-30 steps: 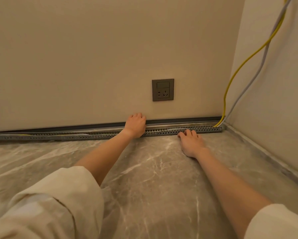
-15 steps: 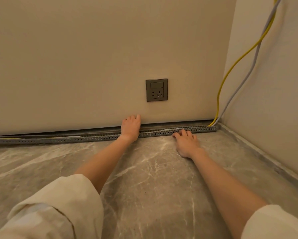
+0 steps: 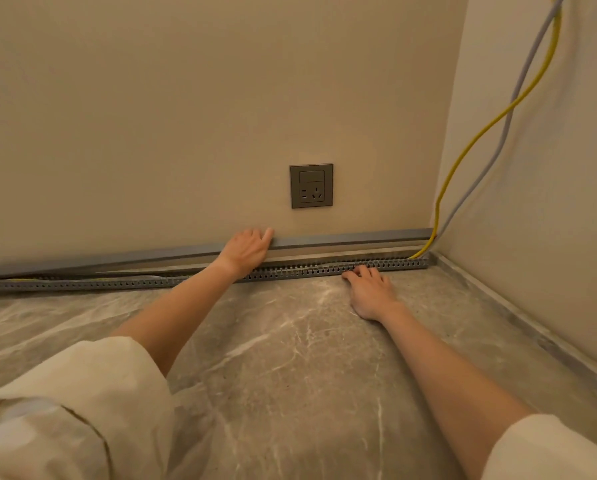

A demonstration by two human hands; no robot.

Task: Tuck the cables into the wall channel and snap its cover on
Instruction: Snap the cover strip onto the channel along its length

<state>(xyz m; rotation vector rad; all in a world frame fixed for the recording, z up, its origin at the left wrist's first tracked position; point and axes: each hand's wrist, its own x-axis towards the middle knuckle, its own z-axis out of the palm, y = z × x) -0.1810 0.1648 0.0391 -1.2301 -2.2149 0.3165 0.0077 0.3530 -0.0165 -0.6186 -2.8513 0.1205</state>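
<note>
A grey slotted wall channel (image 3: 307,271) lies along the foot of the back wall. A yellow cable (image 3: 463,156) and a grey cable (image 3: 507,123) hang down the right wall and enter the channel at the corner; short stretches of them show inside it at the left. The long grey cover (image 3: 359,237) leans against the wall just above the channel. My left hand (image 3: 245,251) grips the cover's middle, fingers hooked over its top edge. My right hand (image 3: 369,292) lies flat on the floor, its fingertips touching the channel's slotted side.
A grey socket plate (image 3: 311,186) sits on the back wall above the hands. The floor (image 3: 290,358) is grey marble tile. A pale skirting strip (image 3: 532,327) runs along the right wall. My cream sleeves fill the bottom corners.
My left hand has lifted the cover up off the channel and against the wall. My right hand has stayed by the channel, and the view has shifted slightly right.
</note>
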